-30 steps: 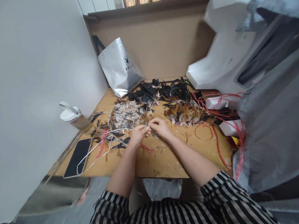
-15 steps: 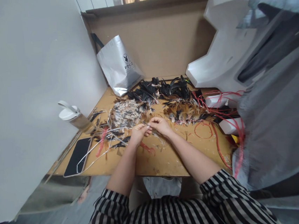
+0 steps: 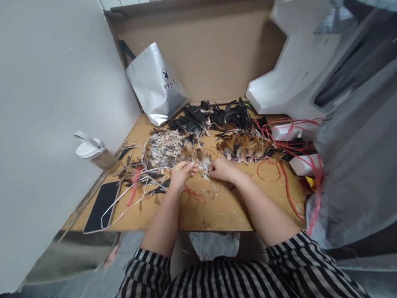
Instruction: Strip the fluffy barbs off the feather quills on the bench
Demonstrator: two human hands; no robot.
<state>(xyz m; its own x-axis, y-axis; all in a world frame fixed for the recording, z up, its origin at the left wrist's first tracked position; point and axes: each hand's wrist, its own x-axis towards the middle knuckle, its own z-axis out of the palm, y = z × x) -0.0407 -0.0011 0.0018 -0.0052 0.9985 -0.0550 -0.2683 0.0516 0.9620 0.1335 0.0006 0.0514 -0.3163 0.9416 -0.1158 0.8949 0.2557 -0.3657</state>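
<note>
My left hand (image 3: 183, 175) is closed in a pinch over the middle of the table. What its fingertips hold is too small to make out. To its right, my right hand (image 3: 223, 170) is curled, its fingertips down at a small heap of pale feathers (image 3: 204, 160). Whatever it grips is hidden. A mat of whitish-grey feathers (image 3: 165, 148) lies beyond my left hand. Brown feathers (image 3: 243, 147) are heaped beyond my right hand, and black feathers (image 3: 232, 116) lie in bunches farther back.
A silver bag (image 3: 155, 85) leans at the back left. On the left are a lidded bottle (image 3: 99, 154), a phone (image 3: 102, 207) and white cord (image 3: 127, 207). Red string (image 3: 289, 192) tangles around white blocks (image 3: 305, 164) at right, beside grey cloth (image 3: 370, 151).
My hands were together at the fingertips. They have parted: my right hand has moved right and down to the pale feathers, while my left stays in nearly the same place.
</note>
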